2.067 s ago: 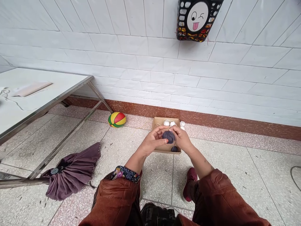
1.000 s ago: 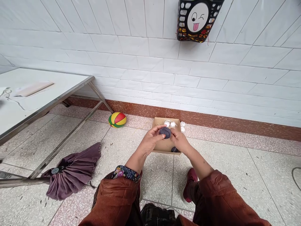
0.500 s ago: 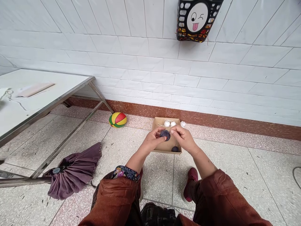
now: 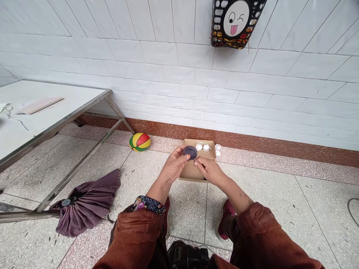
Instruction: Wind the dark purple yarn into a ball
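Observation:
My left hand [image 4: 176, 164] grips a ball of dark purple-grey yarn [image 4: 190, 152] between thumb and fingers, above the cardboard box. Just to its right, my right hand [image 4: 209, 170] is closed in a pinch at the ball's lower edge, on what looks like its yarn strand; the strand itself is barely visible. Beneath both hands is a shallow cardboard box [image 4: 190, 173] on the floor. Two balls of white yarn [image 4: 199, 146] lie at its far end, with loose strands. A dark ball in the box is almost wholly hidden by my right hand.
More white yarn balls [image 4: 218, 150] sit outside the box's right side. A striped ball [image 4: 140, 142] lies near the leg of a white table [image 4: 92, 95] at left. A folded purple umbrella [image 4: 89, 203] rests on the floor. A black basket [image 4: 238, 22] hangs on the tiled wall.
My left hand has moved left and up with the purple-grey yarn ball, turning it. My right hand has come down and left to the ball's lower edge, covering the dark ball in the box.

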Available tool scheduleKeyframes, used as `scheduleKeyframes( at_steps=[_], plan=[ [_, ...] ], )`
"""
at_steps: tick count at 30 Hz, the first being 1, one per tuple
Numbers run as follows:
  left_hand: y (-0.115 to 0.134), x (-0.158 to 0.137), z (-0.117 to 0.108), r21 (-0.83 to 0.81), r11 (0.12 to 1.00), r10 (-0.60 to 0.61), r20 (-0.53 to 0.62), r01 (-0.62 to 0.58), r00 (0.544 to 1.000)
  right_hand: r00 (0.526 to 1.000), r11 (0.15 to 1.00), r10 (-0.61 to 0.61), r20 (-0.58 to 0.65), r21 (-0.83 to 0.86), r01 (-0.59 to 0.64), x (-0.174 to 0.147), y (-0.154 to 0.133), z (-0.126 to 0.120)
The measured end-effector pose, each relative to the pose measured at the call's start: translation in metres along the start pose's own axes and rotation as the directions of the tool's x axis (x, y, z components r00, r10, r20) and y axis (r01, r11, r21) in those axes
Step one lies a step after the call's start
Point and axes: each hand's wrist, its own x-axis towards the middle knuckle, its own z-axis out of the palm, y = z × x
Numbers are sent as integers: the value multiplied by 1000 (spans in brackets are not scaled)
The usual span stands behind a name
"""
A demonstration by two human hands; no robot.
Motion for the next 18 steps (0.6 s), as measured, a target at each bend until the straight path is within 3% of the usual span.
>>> scheduleKeyframes(
  at_steps=[4,8,11,14,16,18],
  plan=[
    [-1,6,-8,261,964,91,-134,-54,987,983,977,-138,123,182,115,-6,-21,-9],
    [-4,3,-8,479,877,68,-79,-22,995,996,939,-86,31,335,71,-8,-29,-27],
    [-4,-3,-2,458,889,-50,82,7,995,994,918,17,-112,395,28,-6,-22,-38],
    [-1,-10,4,371,928,-155,299,35,942,976,934,75,-205,358,4,-2,-11,-40],
    [0,-13,6,282,958,-163,399,49,902,971,957,75,-229,291,-5,2,-6,-36],
    [1,-13,6,191,981,-110,398,35,911,976,974,71,-205,226,-23,4,-1,-27]
  ],
)
